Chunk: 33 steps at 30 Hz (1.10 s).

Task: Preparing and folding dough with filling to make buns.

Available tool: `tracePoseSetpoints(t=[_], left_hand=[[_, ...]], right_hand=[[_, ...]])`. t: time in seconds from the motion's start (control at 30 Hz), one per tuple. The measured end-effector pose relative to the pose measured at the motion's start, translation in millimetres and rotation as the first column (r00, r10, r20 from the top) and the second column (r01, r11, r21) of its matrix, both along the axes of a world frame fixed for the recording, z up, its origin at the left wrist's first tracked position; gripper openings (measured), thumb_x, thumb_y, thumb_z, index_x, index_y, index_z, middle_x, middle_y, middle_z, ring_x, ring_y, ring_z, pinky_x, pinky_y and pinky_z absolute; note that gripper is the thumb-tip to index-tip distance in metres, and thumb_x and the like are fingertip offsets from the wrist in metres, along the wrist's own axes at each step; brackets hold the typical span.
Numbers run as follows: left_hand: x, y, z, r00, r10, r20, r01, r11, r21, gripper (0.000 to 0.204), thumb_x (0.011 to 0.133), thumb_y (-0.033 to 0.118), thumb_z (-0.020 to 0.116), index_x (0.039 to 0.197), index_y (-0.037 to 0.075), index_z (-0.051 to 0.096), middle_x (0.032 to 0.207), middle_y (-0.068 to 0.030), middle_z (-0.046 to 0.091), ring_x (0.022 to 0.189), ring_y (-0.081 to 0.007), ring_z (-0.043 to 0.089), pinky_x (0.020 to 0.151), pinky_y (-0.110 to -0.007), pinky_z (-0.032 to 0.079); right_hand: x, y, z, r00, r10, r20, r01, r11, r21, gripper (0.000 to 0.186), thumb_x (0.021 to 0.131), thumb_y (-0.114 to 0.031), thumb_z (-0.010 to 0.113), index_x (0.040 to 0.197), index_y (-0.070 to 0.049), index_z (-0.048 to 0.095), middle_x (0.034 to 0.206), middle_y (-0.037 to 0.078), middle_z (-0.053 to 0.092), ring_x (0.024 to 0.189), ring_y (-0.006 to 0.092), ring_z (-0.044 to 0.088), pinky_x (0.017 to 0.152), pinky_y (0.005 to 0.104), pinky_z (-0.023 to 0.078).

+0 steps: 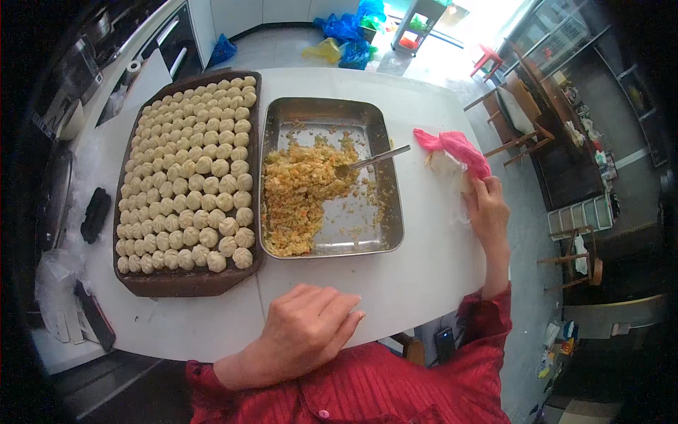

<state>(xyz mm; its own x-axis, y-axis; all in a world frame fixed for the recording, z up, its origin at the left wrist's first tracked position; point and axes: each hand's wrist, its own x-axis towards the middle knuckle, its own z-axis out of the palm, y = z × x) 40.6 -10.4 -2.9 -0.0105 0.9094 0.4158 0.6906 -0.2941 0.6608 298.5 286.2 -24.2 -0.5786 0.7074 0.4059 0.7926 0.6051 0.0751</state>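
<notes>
At the table's right side, my right hand (489,210) is closed on the near end of a bunched pink cloth (452,143). A crumpled clear plastic bag (450,185) lies beside the cloth, partly under it. My left hand (300,332) is over the front edge of the table, its fingers curled and pressed together; small pale bits stick to the fingertips, and its palm side is hidden. Ahead of it stands a steel tray (360,249) with chopped orange-yellow filling (300,191) mostly on its left. A metal spoon (385,157) rests in the filling, handle over the right rim.
Left of the steel tray, a dark brown tray (187,286) carries rows of small pleated buns (180,169). A black object (95,214) and clear plastic wrap (60,283) lie at the far left. Wooden chairs (519,116) and a rolling cart (418,27) stand beyond the white table (424,268).
</notes>
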Motion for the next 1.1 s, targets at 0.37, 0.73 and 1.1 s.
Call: tracePoseSetpoints(t=[0.37,0.73,1.1], left_hand=[[1,2,0,1.000,-0.002,0.015,0.002,1.000,0.010,0.016,0.083,0.012,0.072,0.093,0.003,0.065,0.077,-0.0097,0.063,0.069,-0.0273,0.064,0.066,-0.037,0.050],[-1,-2,0,0.999,0.010,0.032,-0.009,1.000,-0.029,0.020,0.081,0.009,0.075,0.098,0.003,0.066,0.080,-0.0109,0.065,0.071,-0.0285,0.065,0.065,-0.038,0.051],[1,-1,-6,0.999,-0.013,0.030,0.014,0.999,-0.030,0.016,0.084,0.014,0.072,0.095,0.004,0.067,0.082,-0.0095,0.067,0.072,-0.0266,0.066,0.067,-0.037,0.052]], right_hand=[[9,28,3,0.918,0.256,0.303,-0.330,0.916,0.226,0.028,0.087,-0.013,0.065,0.114,-0.005,0.063,0.098,0.009,0.058,0.093,0.0278,0.060,0.070,0.0402,0.055],[-13,17,5,0.954,0.229,-0.194,-0.235,0.972,-0.007,0.009,0.091,-0.010,0.064,0.098,-0.005,0.067,0.092,0.012,0.062,0.078,0.0293,0.064,0.069,0.0372,0.052],[-5,25,-2,0.878,0.208,-0.431,-0.319,0.926,-0.203,0.012,0.093,-0.007,0.063,0.089,0.004,0.062,0.078,0.006,0.050,0.067,0.0136,0.048,0.060,0.0278,0.040]])
